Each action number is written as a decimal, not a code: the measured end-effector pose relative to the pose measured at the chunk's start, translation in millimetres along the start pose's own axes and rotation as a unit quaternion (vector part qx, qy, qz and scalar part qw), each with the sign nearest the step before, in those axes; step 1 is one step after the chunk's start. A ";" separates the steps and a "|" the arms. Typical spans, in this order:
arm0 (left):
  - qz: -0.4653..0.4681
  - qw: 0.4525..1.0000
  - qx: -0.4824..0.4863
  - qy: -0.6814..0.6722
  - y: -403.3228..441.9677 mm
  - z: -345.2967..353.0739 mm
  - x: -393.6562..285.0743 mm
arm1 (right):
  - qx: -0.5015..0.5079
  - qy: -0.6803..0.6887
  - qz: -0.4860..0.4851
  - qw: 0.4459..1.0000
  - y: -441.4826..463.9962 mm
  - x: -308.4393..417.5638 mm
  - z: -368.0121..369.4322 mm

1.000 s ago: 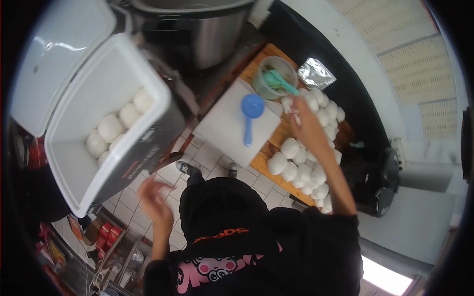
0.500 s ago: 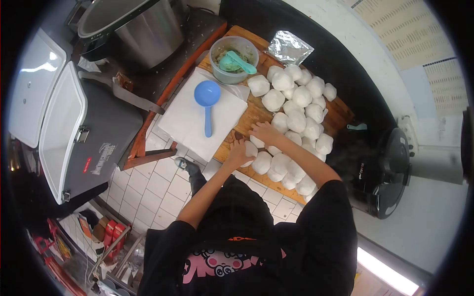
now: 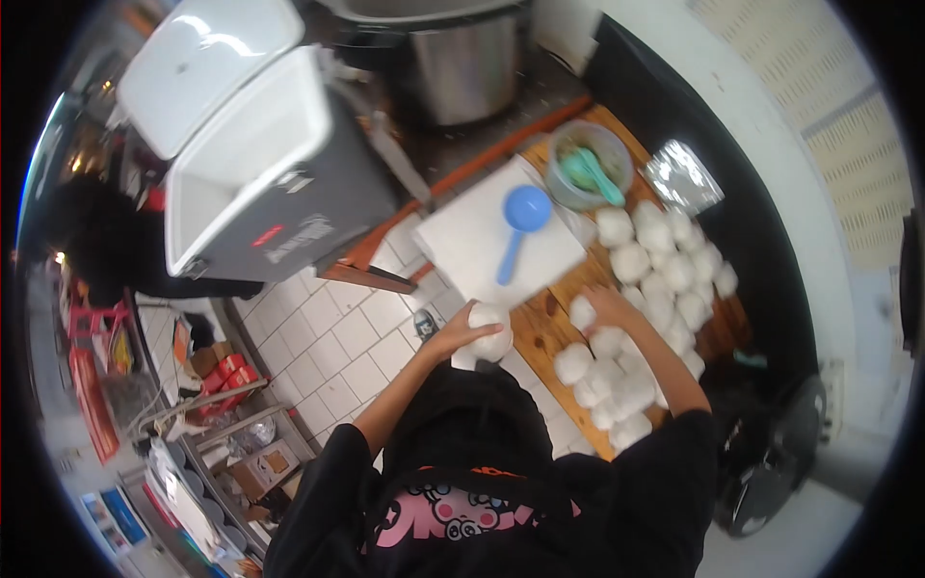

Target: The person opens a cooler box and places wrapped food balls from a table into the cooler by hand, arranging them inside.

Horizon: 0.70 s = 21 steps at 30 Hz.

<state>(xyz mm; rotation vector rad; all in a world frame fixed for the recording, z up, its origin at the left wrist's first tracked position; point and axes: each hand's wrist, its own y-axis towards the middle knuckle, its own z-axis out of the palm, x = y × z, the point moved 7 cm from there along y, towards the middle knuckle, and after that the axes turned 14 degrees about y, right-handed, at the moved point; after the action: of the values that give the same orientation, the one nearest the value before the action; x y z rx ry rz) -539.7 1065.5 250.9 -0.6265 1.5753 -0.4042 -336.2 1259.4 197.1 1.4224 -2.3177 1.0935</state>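
My left hand (image 3: 461,334) is closed around a round white wrapped bundle (image 3: 491,333), held off the board's near edge above the floor. My right hand (image 3: 611,308) reaches over the wooden board (image 3: 540,323) with its fingers closed on another white bundle (image 3: 581,313); part of the grip is blurred. Several similar white bundles (image 3: 658,289) are heaped on the board around and beyond that hand. Just past my hands, a blue scoop (image 3: 526,209) lies on a stack of white sheets (image 3: 467,236).
A tub (image 3: 562,193) holding a turquoise spoon (image 3: 600,178) and crumpled foil (image 3: 686,176) sit at the back. An open grey cooler box (image 3: 337,193) and a metal pot (image 3: 462,72) stand left. A black cooker (image 3: 776,453) is at right. A dark-clothed person (image 3: 125,241) is far left.
The view has swung left. My left hand has lifted a white bundle off the board and moved left with it. My right hand has moved onto another bundle near the board's front edge.
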 end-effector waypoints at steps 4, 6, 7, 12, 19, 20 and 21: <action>-0.042 0.959 -0.127 -0.250 -33.9 -77.7 77.0 | -0.099 0.227 0.020 0.969 6.5 39.8 -45.8; -0.026 0.945 -0.137 -0.295 -59.7 -116.8 97.9 | -0.146 0.248 0.009 0.958 23.0 65.3 -68.9; -0.017 0.934 -0.129 -0.333 -71.2 -133.6 106.6 | -0.121 0.297 0.007 0.947 28.7 101.1 -90.0; 0.066 0.874 -0.407 -0.255 -164.8 -267.5 125.5 | -0.136 0.520 -0.025 0.843 69.4 289.2 -205.6; 0.132 0.803 -0.454 -0.363 -246.3 -425.9 123.6 | 0.078 0.613 -0.085 0.782 248.9 501.5 -268.7; 0.131 0.804 -0.450 -0.367 -250.2 -437.6 127.6 | 0.096 0.572 -0.036 0.814 281.9 505.4 -256.6; 0.098 0.845 -0.411 -0.328 -249.5 -441.0 132.1 | 0.115 0.527 0.014 0.842 311.6 501.8 -239.0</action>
<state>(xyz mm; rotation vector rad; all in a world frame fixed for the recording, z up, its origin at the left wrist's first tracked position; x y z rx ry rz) -940.2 741.1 343.6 -1.0964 1.0636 0.6464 -900.0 1162.0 477.5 0.5260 -1.4154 1.6342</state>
